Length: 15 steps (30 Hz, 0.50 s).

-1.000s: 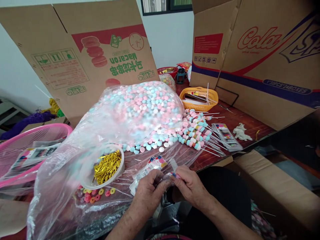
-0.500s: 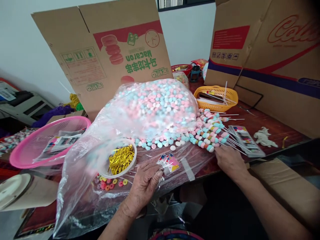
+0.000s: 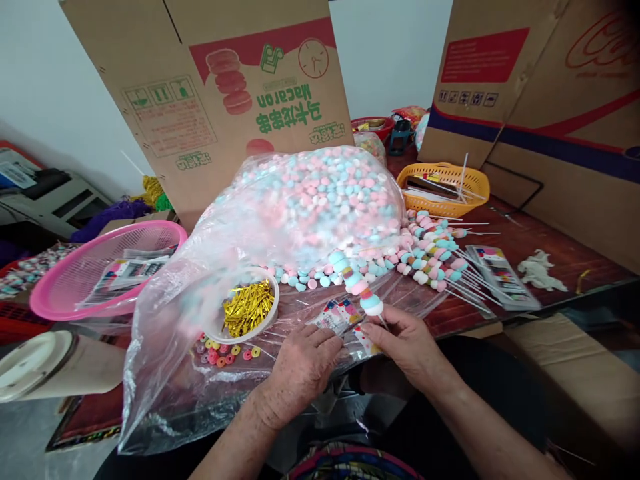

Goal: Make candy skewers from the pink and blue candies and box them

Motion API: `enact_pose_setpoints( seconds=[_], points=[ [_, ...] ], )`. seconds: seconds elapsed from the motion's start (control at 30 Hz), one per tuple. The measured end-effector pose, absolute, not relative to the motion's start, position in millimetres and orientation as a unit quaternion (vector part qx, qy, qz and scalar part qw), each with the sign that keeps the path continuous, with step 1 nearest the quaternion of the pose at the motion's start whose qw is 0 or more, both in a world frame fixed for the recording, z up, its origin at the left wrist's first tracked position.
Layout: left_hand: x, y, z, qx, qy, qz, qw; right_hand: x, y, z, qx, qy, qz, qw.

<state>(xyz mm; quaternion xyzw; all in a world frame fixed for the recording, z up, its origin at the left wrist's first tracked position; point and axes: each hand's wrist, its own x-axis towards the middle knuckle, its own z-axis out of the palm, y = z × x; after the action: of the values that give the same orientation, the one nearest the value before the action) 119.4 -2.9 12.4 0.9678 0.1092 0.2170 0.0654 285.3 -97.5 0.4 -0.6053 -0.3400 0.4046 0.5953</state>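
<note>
My right hand (image 3: 410,347) pinches the lower end of a marshmallow skewer (image 3: 356,283), which tilts up and to the left. Pink, blue and white marshmallows are threaded on it with coloured rings between some. Left of it, my left hand (image 3: 306,363) has its fingers closed over the edge of a printed clear plastic bag (image 3: 339,315); its thumb is mostly hidden. Another printed corner (image 3: 366,340) shows between the hands, under the skewer's tip. A pile of finished skewers (image 3: 435,257) lies to the right, sticks pointing right.
A large clear sack of marshmallows (image 3: 320,193) fills the middle. Gold twist ties sit in a white tub (image 3: 275,310) beside loose ring candies (image 3: 220,353). A pink basket (image 3: 45,300), a lidded cup (image 3: 95,363), a yellow basket (image 3: 445,170) and cardboard boxes (image 3: 165,113) stand around.
My right hand has moved left from the skewer pile to the front of my left hand, bringing one skewer. My left hand has shifted slightly right at the printed bag. The view has tilted a little.
</note>
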Motion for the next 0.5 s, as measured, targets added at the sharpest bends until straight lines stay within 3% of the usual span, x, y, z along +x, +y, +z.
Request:
enact_pose_setpoints(
  seconds=[0.13,0.23,0.37,0.5],
  points=[
    [108.9,-3.6,5.9,0.960,0.142,0.224,0.092,278.2,-81.1,-10.1,-0.573,-0.233,0.428,0.659],
    [97.9,0.9,4.3,0.942,0.184,0.242,0.141,297.1,-86.8,-9.5,-0.610,-0.214,0.407,0.645],
    [88.1,8.2,9.0,0.930,0.188,0.257,0.183,329.7,-114.3,3.6,-0.645,-0.414,0.317,0.559],
    [86.1,14.3,15.8,0.938,0.152,0.268,0.160,347.3,-134.6,21.3,-0.616,-0.605,0.178,0.473]
  ],
)
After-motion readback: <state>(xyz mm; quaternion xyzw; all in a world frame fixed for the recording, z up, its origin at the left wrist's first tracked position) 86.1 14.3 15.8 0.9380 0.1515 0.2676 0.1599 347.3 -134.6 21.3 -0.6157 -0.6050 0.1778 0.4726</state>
